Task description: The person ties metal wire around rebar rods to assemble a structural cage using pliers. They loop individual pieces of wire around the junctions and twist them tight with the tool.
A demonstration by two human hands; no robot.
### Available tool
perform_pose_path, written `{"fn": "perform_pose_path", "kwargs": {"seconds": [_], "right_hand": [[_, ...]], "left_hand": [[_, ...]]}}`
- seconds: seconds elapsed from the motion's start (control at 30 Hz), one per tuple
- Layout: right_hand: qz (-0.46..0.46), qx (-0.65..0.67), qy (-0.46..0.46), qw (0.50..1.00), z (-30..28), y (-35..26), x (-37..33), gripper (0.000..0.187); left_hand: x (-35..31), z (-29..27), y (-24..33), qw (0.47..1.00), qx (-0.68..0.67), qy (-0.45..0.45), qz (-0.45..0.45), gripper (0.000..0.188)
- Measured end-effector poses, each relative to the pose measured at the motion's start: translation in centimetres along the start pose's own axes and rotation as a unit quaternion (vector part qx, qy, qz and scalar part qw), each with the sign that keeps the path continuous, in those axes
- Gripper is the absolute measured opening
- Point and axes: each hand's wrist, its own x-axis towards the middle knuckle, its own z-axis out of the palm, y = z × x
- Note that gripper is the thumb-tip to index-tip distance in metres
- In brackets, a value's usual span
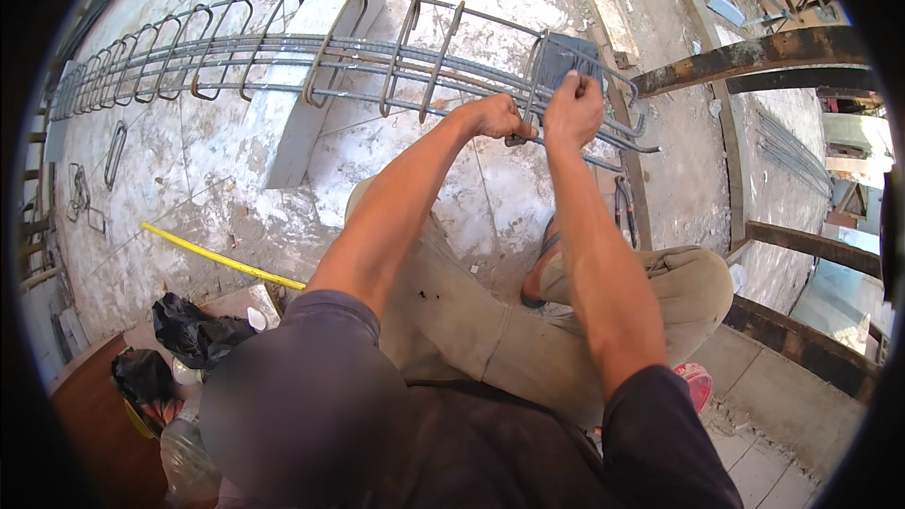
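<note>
A long rebar cage (377, 55) of ribbed steel bars and rectangular stirrups stretches from the far left to its right end in front of me. My left hand (495, 117) is closed at the near lower corner of the last stirrup (534, 85), against the near bars. Just right of it, my right hand (574, 111) is raised over the bar ends, thumb and fingers pinched together. Whatever sits in that pinch is too small to make out. Behind the right hand, a dark block (566, 58) lies under the cage's end.
A grey concrete block (292, 132) props the cage mid-length. Pincers (624, 207) lie by my foot. Loose stirrups (115, 155) and a yellow hose (222, 256) are at left, black plastic bags (193, 330) at lower left. Rusty steel beams (745, 58) cross the right side.
</note>
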Motion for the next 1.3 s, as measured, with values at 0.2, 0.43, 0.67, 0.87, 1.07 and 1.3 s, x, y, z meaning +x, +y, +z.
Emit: {"fn": "perform_pose_path", "kwargs": {"seconds": [0.2,0.43,0.67,0.87,1.07,1.3], "right_hand": [[0.050,-0.103,-0.378,0.919,1.0,6.8,-15.2,0.036],[0.249,0.153,-0.236,0.927,15.3,17.8,-9.8,0.050],[0.322,0.321,-0.215,0.864,16.1,17.1,-10.9,0.028],[0.422,0.234,-0.376,0.791,5.7,10.4,-12.3,0.012],[0.415,0.111,-0.426,0.796,-4.1,7.9,-11.2,0.013],[0.358,0.235,-0.366,0.826,-13.5,0.7,-14.9,0.016]], "left_hand": [[-0.3,-0.6,-0.4,0.998,-0.023,0.017,0.050,0.045],[0.9,-0.2,2.9,1.000,0.014,0.003,0.001,0.046],[0.9,-0.1,-1.0,1.000,-0.010,0.000,-0.021,0.052],[0.8,0.0,-2.4,0.999,-0.022,0.028,-0.002,0.052],[1.9,0.0,-1.7,1.000,-0.003,0.009,0.021,0.050],[2.0,0.7,-0.9,1.000,0.019,0.004,0.017,0.054]]}}
